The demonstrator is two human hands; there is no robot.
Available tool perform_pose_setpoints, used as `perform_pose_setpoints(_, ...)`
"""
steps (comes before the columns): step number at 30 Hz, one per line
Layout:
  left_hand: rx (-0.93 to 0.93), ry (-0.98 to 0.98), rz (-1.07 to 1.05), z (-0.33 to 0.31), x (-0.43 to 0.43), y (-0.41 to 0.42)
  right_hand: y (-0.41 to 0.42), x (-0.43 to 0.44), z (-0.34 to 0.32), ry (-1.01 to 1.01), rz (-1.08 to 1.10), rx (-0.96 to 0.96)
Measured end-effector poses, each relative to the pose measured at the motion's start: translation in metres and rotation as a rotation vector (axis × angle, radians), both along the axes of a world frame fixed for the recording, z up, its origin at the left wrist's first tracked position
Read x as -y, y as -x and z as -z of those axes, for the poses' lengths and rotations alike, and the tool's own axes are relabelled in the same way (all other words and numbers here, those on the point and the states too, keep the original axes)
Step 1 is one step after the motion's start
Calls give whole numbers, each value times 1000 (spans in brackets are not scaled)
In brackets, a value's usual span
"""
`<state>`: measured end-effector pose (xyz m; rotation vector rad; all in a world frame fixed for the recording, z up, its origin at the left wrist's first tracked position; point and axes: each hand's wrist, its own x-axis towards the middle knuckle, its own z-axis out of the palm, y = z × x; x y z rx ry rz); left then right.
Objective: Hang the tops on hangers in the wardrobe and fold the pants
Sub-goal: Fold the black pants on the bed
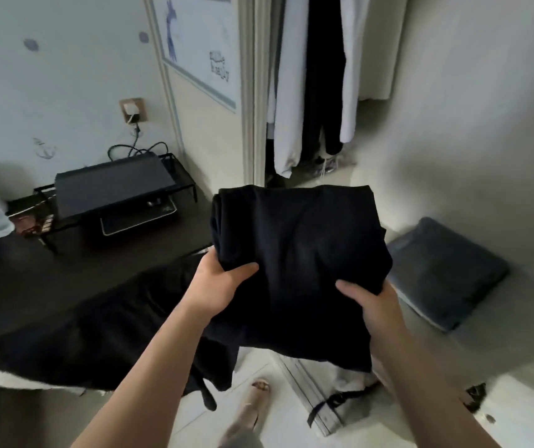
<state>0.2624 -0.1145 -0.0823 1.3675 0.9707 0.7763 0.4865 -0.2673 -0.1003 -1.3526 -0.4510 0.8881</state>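
Folded black fabric garment (301, 253): held in the air off the right edge of the dark brown desk (32, 286), before the open wardrobe (311, 92) with its white and black hanging clothes

Left hand (223, 286): clamps the bundle's near left corner, thumb on top, fingers hidden beneath

Right hand (372, 305): clamps the near right corner likewise

Second black garment (97, 334): spread by the desk's near edge, over something white

Black metal wire rack (178, 176): at the desk's far edge

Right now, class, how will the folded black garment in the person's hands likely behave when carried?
Probably floppy: the folded black garment droops below both hands. Likely light: left hand and right hand hold it by pinching. Layers may slip open if one lets go.
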Motion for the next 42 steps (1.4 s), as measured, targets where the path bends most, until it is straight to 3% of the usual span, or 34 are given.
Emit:
perform_pose_setpoints(10,-214,-15,492,34,-138,-239,-109,-59,54,81,600,-121)
perform_pose_setpoints(18,-242,28,845,72,-166,-379,-181,-75,86,149,887,-202)
perform_pose_setpoints(24,-259,100,943,110,-159,-466,-237,-66,97,218,996,-201)
perform_pose_setpoints(32,-190,138,937,150,-135,-577,-340,-53,110,326,1087,-14)
perform_pose_setpoints(36,-273,-84,902,167,-124,-611,-374,-54,125,601,1172,213)
perform_pose_setpoints(39,-352,-592,763,179,-114,-613,-380,-59,140,1000,1132,598)
perform_pose_setpoints(42,-352,-985,868,200,-99,-618,-383,-70,165,1297,855,902)
